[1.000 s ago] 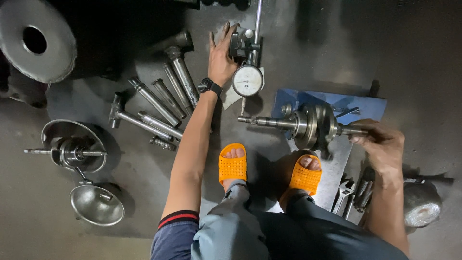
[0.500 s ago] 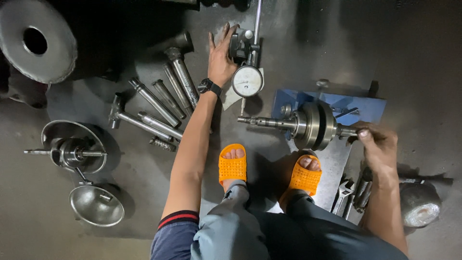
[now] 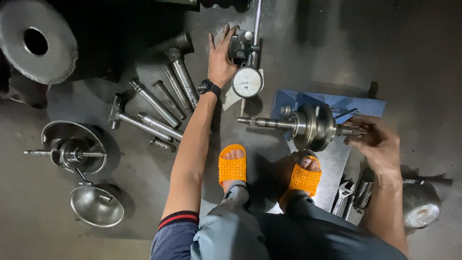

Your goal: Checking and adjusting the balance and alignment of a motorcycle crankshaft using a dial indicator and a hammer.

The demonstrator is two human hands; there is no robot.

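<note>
While the right hand (image 3: 380, 144) grips the crankshaft's (image 3: 308, 126) end, dial gauge (image 3: 247, 82) stands beside it.
Left hand (image 3: 222, 58) lies open against that gauge's stand (image 3: 239, 45).

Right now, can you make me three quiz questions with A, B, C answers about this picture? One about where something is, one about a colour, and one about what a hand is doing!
1. Where is the round dial gauge?
A. Beside the left hand
B. Inside the shiny bowl
C. On top of a sandal

2. What colour are the sandals?
A. Green
B. Orange
C. White

3. What is the right hand doing?
A. Lying flat on the floor
B. Holding a wrench
C. Gripping the end of the metal shaft

Answers:
1 A, the gauge sits on its stand right next to the left hand.
2 B, both sandals are bright orange.
3 C, the fingers wrap round the shaft's right end.
</note>
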